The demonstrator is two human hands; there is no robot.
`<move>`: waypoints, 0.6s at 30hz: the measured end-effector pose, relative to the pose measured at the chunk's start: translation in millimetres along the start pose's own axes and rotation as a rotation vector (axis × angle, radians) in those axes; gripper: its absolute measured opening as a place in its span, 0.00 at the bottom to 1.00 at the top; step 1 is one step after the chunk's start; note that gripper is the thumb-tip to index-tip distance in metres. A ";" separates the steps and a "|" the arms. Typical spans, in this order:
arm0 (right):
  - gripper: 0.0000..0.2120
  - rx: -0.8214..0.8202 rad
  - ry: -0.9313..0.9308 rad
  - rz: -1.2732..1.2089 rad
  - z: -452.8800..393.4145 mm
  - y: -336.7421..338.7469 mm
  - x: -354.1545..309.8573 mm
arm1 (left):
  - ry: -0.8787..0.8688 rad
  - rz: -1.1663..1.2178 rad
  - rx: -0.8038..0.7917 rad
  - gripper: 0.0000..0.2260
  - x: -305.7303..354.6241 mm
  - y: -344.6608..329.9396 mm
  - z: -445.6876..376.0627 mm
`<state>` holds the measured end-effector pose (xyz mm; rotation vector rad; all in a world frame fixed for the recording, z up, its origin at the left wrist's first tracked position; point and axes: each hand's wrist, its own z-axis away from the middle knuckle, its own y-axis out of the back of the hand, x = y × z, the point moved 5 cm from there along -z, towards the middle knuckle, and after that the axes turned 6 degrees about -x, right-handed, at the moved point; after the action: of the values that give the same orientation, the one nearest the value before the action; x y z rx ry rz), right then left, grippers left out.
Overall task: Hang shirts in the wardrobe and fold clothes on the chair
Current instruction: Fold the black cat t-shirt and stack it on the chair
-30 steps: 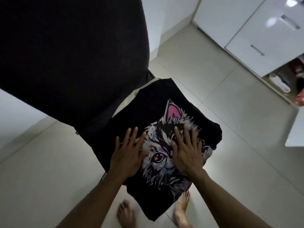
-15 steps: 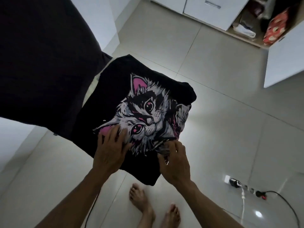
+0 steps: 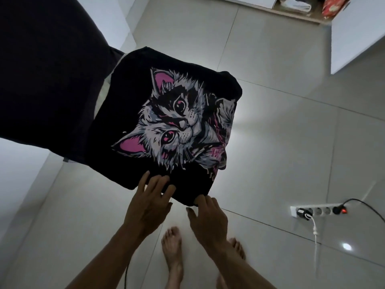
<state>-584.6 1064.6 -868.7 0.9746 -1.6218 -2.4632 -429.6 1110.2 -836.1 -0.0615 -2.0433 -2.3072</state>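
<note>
A folded black shirt with a cat print lies on a seat, its near edge overhanging. The left hand rests straight fingers on that edge, holding nothing; the right hand touches the near corner, fingers loose. Beside the shirt hangs dark cloth. Beyond its right edge, pale floor tiles lie open; a power strip sits farther right.
</note>
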 end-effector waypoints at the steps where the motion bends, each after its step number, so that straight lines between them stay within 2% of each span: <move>1: 0.16 0.040 -0.011 0.009 -0.8 -0.3 -0.7 | -0.006 -0.018 0.016 0.22 1.6 -1.5 0.1; 4: 0.10 0.108 -0.020 0.023 1.1 2.9 -3.9 | -0.063 -0.040 0.072 0.15 10.2 -4.3 1.0; 9: 0.10 0.136 0.028 -0.068 11.5 25.4 -3.3 | -0.111 -0.030 0.141 0.06 35.0 3.5 -9.1; 11: 0.10 0.135 0.044 -0.096 14.2 37.1 -0.7 | -0.104 -0.031 0.152 0.06 42.9 7.5 -12.7; 15: 0.11 0.121 0.051 -0.183 9.5 55.9 6.3 | -0.015 -0.035 0.174 0.06 40.8 21.0 -19.7; 18: 0.10 0.134 0.020 -0.297 -3.1 66.2 9.5 | 0.135 -0.041 0.139 0.09 21.6 32.3 -24.4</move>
<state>-610.5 1028.7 -818.5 1.3439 -1.7703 -2.5375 -448.7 1081.7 -805.6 0.1399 -2.1477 -2.1205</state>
